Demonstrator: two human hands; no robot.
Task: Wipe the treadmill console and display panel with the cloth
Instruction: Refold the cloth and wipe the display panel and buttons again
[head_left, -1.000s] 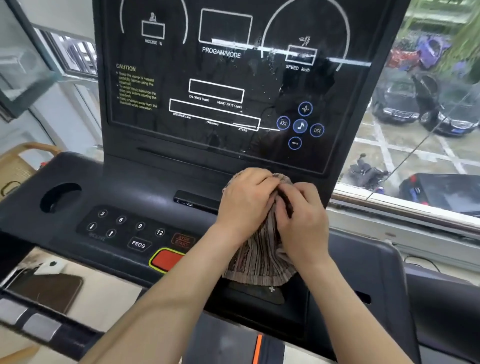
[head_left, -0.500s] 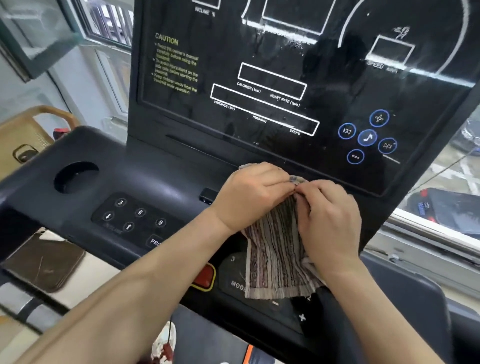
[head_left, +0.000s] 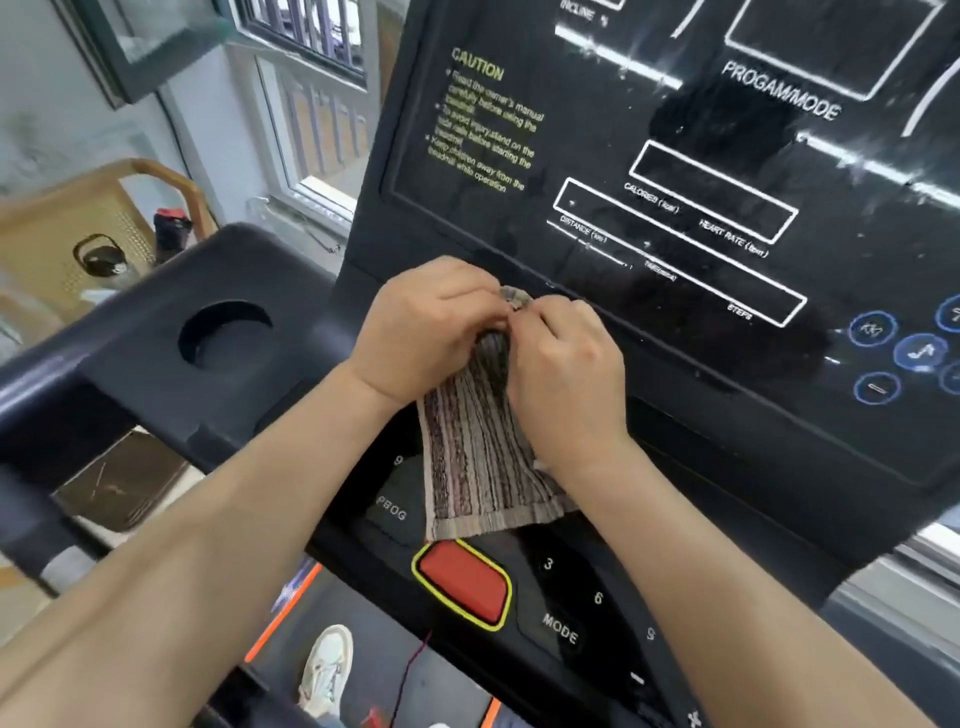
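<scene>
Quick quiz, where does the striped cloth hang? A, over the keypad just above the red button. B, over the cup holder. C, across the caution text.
A: gripped at its top by left hand and right hand, the striped cloth ends just above the red button.

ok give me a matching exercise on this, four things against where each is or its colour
1 cloth
2 red button
3 cup holder
4 caution text

a yellow print on the display panel
b pinched by left hand and right hand
c just below the cloth's lower edge
d round hole left of both hands

Pairs: 1-b, 2-c, 3-d, 4-a
</scene>
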